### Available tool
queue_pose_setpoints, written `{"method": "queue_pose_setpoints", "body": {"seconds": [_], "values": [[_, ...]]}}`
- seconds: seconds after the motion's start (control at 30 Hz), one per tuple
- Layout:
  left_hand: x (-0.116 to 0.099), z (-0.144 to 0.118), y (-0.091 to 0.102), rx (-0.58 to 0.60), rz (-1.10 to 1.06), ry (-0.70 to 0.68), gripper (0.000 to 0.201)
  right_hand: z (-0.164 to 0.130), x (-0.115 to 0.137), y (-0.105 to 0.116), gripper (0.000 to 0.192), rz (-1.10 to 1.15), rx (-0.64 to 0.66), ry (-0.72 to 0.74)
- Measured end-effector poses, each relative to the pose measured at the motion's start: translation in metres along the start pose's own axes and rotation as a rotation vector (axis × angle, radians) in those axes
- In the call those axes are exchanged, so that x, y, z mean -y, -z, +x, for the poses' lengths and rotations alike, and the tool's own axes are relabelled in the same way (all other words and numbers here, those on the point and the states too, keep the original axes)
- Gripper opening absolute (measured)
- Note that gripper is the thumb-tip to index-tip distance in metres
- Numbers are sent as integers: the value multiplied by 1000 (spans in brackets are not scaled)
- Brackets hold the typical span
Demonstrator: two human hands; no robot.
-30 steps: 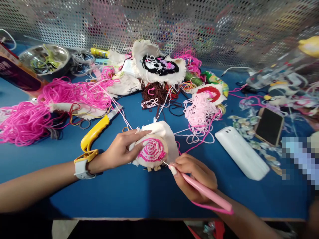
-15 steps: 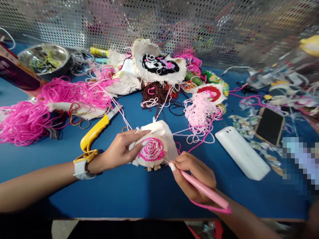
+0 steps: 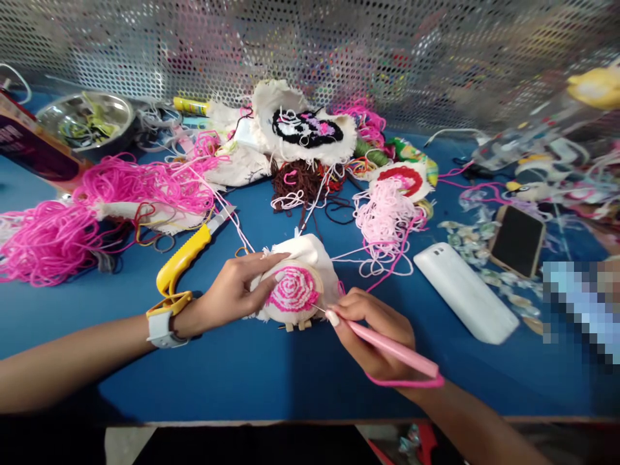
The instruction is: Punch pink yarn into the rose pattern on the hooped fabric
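Observation:
A small wooden embroidery hoop (image 3: 294, 294) with cream cloth and a pink-and-white spiral design rests on the blue table (image 3: 271, 368). My left hand (image 3: 232, 294) grips the hoop's left side, thumb on the stitching. My right hand (image 3: 375, 332) holds a pink punch needle (image 3: 394, 349) like a pen. Its metal tip touches the hoop's lower right edge. Pink yarn loops out of the tool's back end under my wrist. A white watch with a yellow band sits on my left wrist.
A yellow-handled cutter (image 3: 186, 255) lies left of the hoop. Pink yarn heaps (image 3: 53, 236) fill the left, pale pink yarn (image 3: 387, 219) the centre right. A white phone (image 3: 465, 300) and a dark phone (image 3: 518, 240) lie right. A steel bowl (image 3: 87, 119) and stitched cloth pieces (image 3: 305, 129) sit by the perforated screen.
My right hand has slid slightly up and left, bringing the needle tip closer into the hoop's edge. The left hand and hoop stay put.

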State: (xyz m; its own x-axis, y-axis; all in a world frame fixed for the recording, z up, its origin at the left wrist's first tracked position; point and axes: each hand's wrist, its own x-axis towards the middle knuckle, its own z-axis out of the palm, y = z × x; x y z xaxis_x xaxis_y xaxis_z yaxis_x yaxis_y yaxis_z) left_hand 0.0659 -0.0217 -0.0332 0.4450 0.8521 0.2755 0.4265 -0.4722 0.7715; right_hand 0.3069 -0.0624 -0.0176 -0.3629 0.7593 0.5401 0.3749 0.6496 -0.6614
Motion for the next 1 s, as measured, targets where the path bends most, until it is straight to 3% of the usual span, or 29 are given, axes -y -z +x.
{"method": "queue_pose_setpoints", "body": {"seconds": [0.43, 0.73, 1.0], "values": [[2, -1, 0, 5, 6, 2, 38, 8, 2, 10, 22, 90, -31, -42], [1, 0, 0, 7, -21, 12, 38, -3, -1, 5, 17, 112, -38, -78], [1, 0, -1, 5, -19, 17, 37, -3, -5, -1, 21, -15, -11, 20]]}}
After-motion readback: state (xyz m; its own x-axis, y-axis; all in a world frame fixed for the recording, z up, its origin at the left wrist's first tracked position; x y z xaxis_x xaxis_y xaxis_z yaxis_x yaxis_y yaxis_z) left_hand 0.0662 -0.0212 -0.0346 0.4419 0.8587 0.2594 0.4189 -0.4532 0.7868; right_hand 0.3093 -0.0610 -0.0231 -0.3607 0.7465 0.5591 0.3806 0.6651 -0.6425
